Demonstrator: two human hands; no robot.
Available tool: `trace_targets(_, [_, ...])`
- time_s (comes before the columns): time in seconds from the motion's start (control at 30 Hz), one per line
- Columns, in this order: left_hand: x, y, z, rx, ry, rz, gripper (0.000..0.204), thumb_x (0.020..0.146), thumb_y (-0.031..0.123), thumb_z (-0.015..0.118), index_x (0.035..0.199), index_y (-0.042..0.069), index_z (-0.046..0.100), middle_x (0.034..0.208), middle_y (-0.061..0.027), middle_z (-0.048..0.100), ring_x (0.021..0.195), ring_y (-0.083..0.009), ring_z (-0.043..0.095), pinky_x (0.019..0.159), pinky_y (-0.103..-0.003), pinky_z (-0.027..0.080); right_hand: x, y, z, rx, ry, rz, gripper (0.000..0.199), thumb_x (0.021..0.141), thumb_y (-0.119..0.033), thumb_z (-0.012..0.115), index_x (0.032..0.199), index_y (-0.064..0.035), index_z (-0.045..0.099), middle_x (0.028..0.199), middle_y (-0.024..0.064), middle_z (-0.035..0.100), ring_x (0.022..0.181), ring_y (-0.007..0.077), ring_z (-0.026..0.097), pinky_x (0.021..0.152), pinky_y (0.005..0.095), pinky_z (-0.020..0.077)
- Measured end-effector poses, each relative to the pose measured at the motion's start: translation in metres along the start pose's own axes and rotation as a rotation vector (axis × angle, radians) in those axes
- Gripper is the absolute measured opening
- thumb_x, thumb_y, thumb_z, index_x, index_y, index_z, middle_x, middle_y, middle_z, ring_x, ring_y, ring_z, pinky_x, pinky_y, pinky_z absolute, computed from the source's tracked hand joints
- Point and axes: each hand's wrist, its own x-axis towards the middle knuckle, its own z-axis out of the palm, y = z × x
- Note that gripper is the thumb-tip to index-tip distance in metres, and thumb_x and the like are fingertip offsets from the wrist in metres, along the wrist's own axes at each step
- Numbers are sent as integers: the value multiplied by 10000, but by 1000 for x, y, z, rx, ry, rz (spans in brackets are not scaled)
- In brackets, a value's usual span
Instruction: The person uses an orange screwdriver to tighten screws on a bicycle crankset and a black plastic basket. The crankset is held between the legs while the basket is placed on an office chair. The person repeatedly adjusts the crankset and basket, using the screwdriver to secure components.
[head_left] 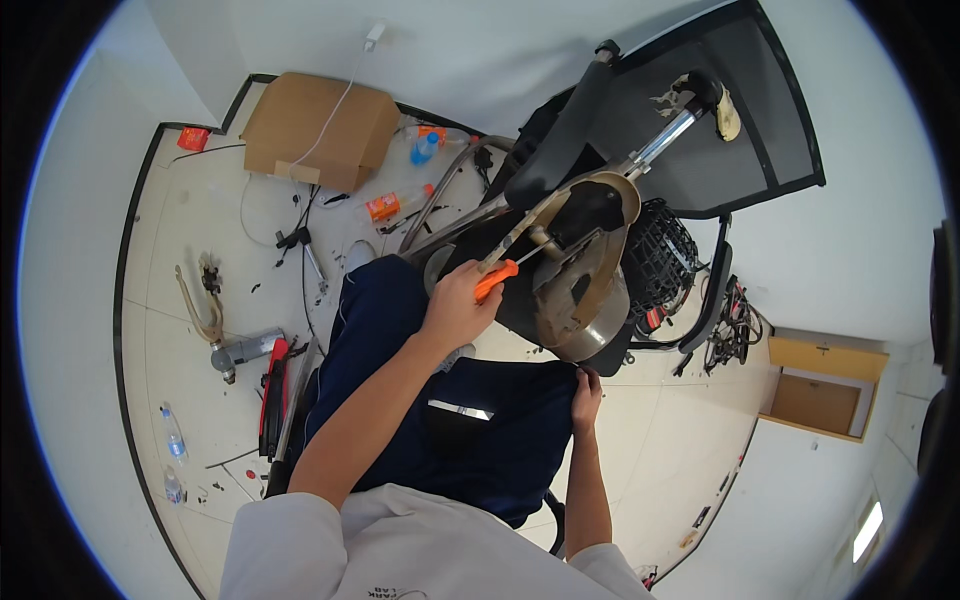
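Observation:
My left hand (455, 308) is closed around the orange handle of a screwdriver (496, 281). The screwdriver's thin shaft reaches into a worn, beige-brown metal frame (600, 300), close to a bolt-like fitting (541, 238). This frame, with a curved, fender-like shell and a silver tube (672, 137), leans across a black office chair (700, 110). By my right knee, my right hand (587, 402) has its fingers drawn together just below the shell's lower rim. Whatever they pinch is too small to make out.
On the tiled floor at left lie a fork-shaped metal part (205, 320), a red-and-black piece (272, 400) and plastic bottles (174, 440). A cardboard box (318, 125) stands by the wall. Behind the chair are a black basket (660, 250) and tangled cables (735, 325).

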Motion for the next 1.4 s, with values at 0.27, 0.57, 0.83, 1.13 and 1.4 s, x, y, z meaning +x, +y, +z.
trace_targets(0.27, [1, 0, 7, 38, -18, -21, 280, 836, 72, 654, 1111, 22, 654, 889, -175, 673, 675, -309, 647, 651, -352, 515, 3, 14, -2, -1, 16, -28, 359, 935, -250, 528, 1132, 33, 631, 1081, 149, 664, 1046, 235, 591, 969, 320, 413])
trace_targets(0.57, [-2, 0, 7, 2, -26, -36, 316, 822, 93, 648, 1135, 49, 636, 926, -167, 623, 764, -350, 638, 682, -408, 519, 6, 22, -4, 54, 2, 3, 358, 935, -213, 568, 1170, 55, 608, 1117, 168, 660, 1056, 231, 604, 956, 307, 436])
trace_targets(0.83, [-3, -4, 9, 5, -28, -31, 321, 826, 97, 645, 1143, 53, 635, 922, -155, 619, 740, -339, 632, 673, -407, 517, 5, 19, -2, 31, 7, -25, 369, 938, -260, 536, 1134, 38, 631, 1070, 147, 665, 1037, 223, 593, 965, 313, 418])
trace_targets(1.13, [2, 0, 11, -95, 0, -131, 266, 848, 100, 658, 1099, 11, 650, 773, -124, 677, 559, -226, 596, 590, -323, 483, 0, 8, -2, 6, 20, -6, 369, 934, -258, 537, 1129, 39, 639, 1072, 158, 673, 1040, 232, 602, 962, 319, 425])
trace_targets(1.4, [32, 19, -12, -1233, -176, -1068, 219, 949, 140, 543, 1092, -20, 591, 903, -117, 566, 469, -38, 355, 369, -148, 207, -2, -2, 1, 14, 12, -2, 367, 928, -256, 540, 1120, 40, 644, 1065, 166, 676, 1039, 238, 602, 963, 323, 424])
